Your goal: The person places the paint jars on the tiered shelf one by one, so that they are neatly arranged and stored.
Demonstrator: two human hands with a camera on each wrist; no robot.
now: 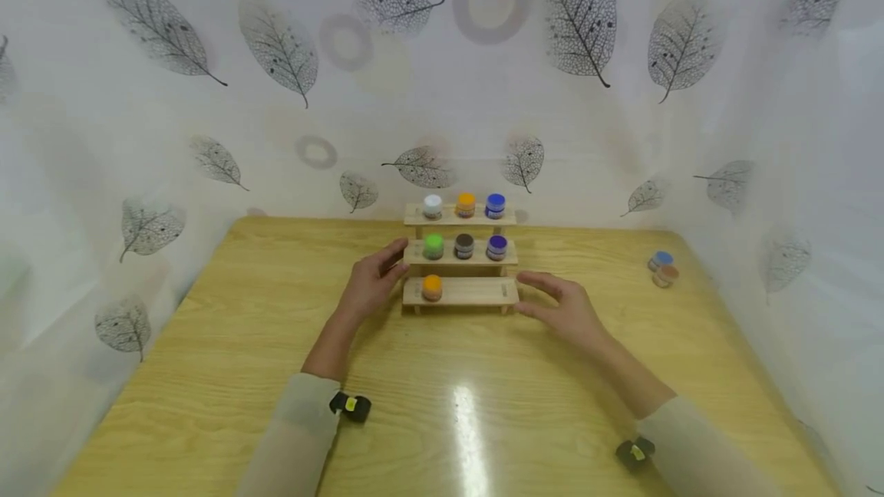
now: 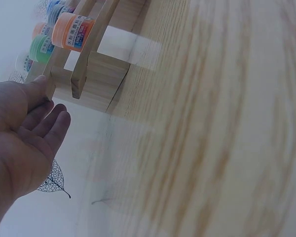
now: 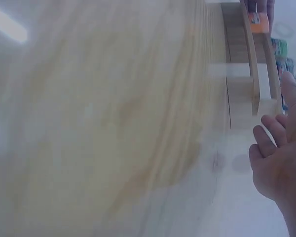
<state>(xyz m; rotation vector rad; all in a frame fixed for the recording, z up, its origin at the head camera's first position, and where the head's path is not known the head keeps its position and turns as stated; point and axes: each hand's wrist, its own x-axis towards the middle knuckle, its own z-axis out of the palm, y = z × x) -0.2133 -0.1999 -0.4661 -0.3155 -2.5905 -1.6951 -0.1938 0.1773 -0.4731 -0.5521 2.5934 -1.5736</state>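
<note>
A three-step wooden rack (image 1: 470,291) holds small paint jars. White (image 1: 432,206), orange (image 1: 466,205) and blue (image 1: 495,206) jars stand on its top step. On the middle step are a green jar (image 1: 433,247), a dark-lidded jar (image 1: 464,246) and a purple-blue jar (image 1: 496,248). One orange jar (image 1: 432,287) sits at the left of the bottom step. My left hand (image 1: 373,282) is at the rack's left end, its thumb (image 2: 37,89) right at a step's edge, fingers loosely bent. At the right end, my right hand (image 1: 562,311) has its fingers and thumb spread apart, fingertips close by the bottom step.
Two more jars lie off to the right on the wooden table (image 1: 276,328), one with a blue lid (image 1: 661,260) and one brownish (image 1: 666,276). Behind the rack hangs a pale sheet (image 1: 428,98) with leaf prints, which also runs along both sides.
</note>
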